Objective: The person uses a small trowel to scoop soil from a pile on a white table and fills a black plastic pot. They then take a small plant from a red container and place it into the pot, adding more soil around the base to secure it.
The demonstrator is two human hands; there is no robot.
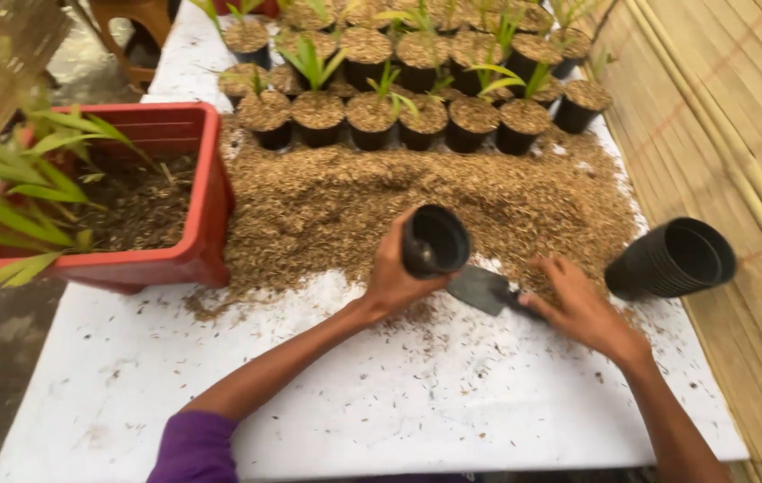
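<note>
nearest the camera, a purple sleeve (pixel 195 447) leads along the bare forearm to the left hand (pixel 391 279), whose fingers are wrapped around a small black pot (pixel 434 241), held just above the white worktop (pixel 399 402) at the near edge of the husk pile (pixel 417 201). the pot is tipped on its side: its long axis runs roughly away from the body, and the open mouth faces up toward the camera, showing an empty inside. just to the right, the right hand (pixel 582 309) lies over the handle of a dark trowel (pixel 481 288), fingers curled onto it but not clearly clamped; the blade lies flat, pointing left toward the pot. this looks like the filling step at its very start, and the next move likely calls for a firm grip on the handle and a scoop into the husk.

further right lies a stack of empty black pots (pixel 672 259), mouths facing right. on the left stands a red planter (pixel 179 259) of soil and green leaves. farthest off, rows of filled pots (pixel 372 121) hold seedlings.
</note>
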